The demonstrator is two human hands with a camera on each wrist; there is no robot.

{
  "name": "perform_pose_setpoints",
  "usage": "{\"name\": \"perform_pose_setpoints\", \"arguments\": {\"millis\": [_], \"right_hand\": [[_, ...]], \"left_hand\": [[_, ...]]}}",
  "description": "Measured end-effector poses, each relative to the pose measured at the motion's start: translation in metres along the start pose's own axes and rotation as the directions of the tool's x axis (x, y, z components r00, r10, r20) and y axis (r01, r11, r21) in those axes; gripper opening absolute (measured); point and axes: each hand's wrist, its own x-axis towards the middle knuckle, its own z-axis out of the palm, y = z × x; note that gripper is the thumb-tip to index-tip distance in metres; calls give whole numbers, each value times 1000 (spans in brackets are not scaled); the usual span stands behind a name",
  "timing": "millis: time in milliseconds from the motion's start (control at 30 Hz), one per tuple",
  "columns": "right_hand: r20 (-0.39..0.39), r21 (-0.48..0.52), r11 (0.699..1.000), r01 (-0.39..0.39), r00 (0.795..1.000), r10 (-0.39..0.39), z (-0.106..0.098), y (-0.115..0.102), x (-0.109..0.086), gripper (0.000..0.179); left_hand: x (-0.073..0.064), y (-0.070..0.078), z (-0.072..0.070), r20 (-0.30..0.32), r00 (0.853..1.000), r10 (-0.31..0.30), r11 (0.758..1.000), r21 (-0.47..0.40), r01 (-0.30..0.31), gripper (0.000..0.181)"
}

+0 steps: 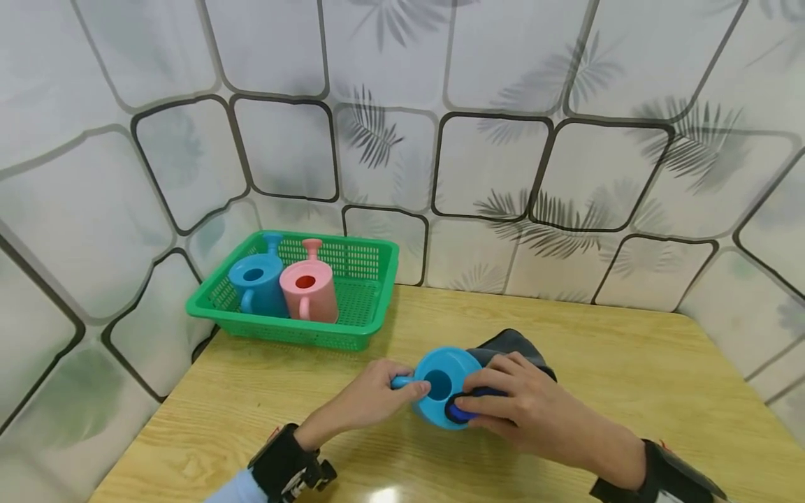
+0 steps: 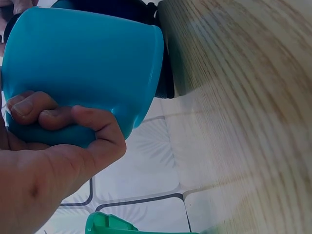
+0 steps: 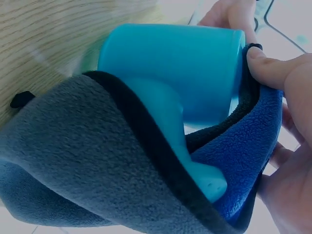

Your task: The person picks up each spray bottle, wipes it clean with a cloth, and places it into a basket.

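A light blue toy watering can [image 1: 445, 359] stands over the front middle of the table. My left hand [image 1: 383, 388] grips its handle, thumb on the top rim, with fingers curled round the handle in the left wrist view. A two-sided cloth [image 3: 87, 146], grey on one face and blue on the other with black edging, wraps round the spout [image 3: 163, 112]. My right hand [image 1: 531, 405] pinches a bunched edge of this cloth at the can's top rim, beside the round opening. The spout's far end [image 3: 209, 183] shows between the cloth's folds.
A green plastic basket [image 1: 277, 335] sits at the back left of the table [image 1: 629, 377]. In it stand another blue watering can [image 1: 264, 297] and a pink one [image 1: 321, 297], side by side. A patterned wall covering [image 1: 390, 161] encloses the table's back and sides.
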Motion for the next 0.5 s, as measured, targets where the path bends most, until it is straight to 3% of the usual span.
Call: {"name": "perform_pose_setpoints", "arguments": {"millis": [267,500], "right_hand": [[-82,-26,998,-63,995,61,-5,8,2,40],[-87,-41,991,-125,989,121,-8,16,1,43]], "left_hand": [[-2,3,2,31,999,32,999,-11,-32,42],[-4,8,3,58,998,33,999,-32,-31,44]]}}
